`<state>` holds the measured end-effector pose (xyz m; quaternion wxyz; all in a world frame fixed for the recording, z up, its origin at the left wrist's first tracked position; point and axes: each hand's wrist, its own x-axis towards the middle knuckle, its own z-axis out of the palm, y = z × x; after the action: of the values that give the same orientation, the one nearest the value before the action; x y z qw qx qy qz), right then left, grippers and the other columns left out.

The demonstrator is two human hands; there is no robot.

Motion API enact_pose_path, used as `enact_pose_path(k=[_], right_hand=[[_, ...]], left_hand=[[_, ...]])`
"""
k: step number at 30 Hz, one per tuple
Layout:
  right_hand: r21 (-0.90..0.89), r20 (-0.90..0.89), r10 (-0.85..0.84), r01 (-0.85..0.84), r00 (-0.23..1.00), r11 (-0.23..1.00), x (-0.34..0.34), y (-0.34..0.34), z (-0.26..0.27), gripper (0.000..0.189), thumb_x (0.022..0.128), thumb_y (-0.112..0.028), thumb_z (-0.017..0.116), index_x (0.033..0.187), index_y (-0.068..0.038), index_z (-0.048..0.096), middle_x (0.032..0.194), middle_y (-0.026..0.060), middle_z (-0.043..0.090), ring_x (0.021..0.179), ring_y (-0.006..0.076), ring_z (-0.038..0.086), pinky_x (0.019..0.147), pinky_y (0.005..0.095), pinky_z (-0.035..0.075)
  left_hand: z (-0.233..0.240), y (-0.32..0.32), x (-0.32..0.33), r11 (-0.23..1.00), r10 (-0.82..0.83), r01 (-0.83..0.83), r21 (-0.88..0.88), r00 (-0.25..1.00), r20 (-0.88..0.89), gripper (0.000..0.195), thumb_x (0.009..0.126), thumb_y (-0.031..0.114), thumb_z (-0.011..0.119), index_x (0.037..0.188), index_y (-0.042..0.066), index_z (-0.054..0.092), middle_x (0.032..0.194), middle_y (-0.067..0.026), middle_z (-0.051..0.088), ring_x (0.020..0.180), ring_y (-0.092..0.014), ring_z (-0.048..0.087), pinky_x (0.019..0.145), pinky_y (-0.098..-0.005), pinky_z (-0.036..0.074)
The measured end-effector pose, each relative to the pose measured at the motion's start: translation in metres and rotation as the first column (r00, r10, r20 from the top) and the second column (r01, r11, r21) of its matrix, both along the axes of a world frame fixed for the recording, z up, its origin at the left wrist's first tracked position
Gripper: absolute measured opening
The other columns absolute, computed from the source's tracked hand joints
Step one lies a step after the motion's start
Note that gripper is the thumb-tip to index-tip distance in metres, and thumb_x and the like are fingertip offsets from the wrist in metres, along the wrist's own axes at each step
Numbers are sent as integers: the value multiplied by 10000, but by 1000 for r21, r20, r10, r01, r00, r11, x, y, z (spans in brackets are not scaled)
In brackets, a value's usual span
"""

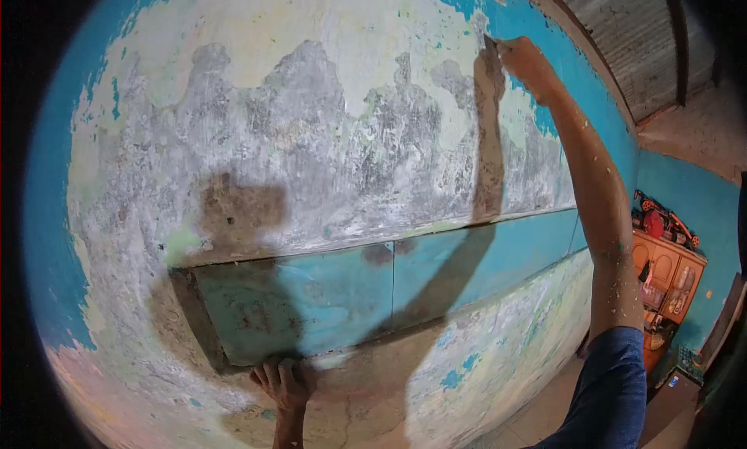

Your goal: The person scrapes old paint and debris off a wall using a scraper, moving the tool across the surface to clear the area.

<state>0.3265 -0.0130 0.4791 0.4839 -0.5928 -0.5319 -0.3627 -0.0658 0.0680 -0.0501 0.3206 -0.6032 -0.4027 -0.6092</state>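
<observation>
My right hand is raised high on the right and gripped around a small scraper, mostly hidden by the fingers. The scraper's dark blade meets the wall, where turquoise paint borders a bared pale and grey patch. Low in the view, my left hand hooks its fingers over the bottom edge of a long recess in the wall. Turquoise panels with a dark joint line back this recess. Paint flecks cling to my right forearm.
Shadows of my head and arm fall across the wall and recess. At the far right stands a wooden cabinet, with an orange-wheeled toy on top. Corrugated roofing slopes overhead. Tiled floor shows below.
</observation>
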Motion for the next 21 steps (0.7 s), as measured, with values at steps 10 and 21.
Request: enact_pose_path(k=[10, 21], right_hand=[[236, 105, -170, 142, 980, 961, 15, 22, 19, 260, 812, -186, 586, 933, 34, 653, 870, 241, 656, 782, 384, 644, 658, 451, 504], [255, 335, -208, 124, 919, 959, 35, 27, 68, 353, 939, -266, 491, 831, 54, 595, 594, 125, 496, 490, 219, 474, 421, 449, 340]], left_hand=[[7, 1, 6, 999, -36, 36, 13, 999, 2, 192, 867, 285, 572, 831, 105, 516, 852, -121, 486, 829, -338, 467, 770, -466, 334], [6, 1, 1, 999, -19, 20, 47, 999, -32, 256, 855, 329, 582, 802, 85, 525, 829, -108, 498, 787, -326, 455, 737, -464, 326]])
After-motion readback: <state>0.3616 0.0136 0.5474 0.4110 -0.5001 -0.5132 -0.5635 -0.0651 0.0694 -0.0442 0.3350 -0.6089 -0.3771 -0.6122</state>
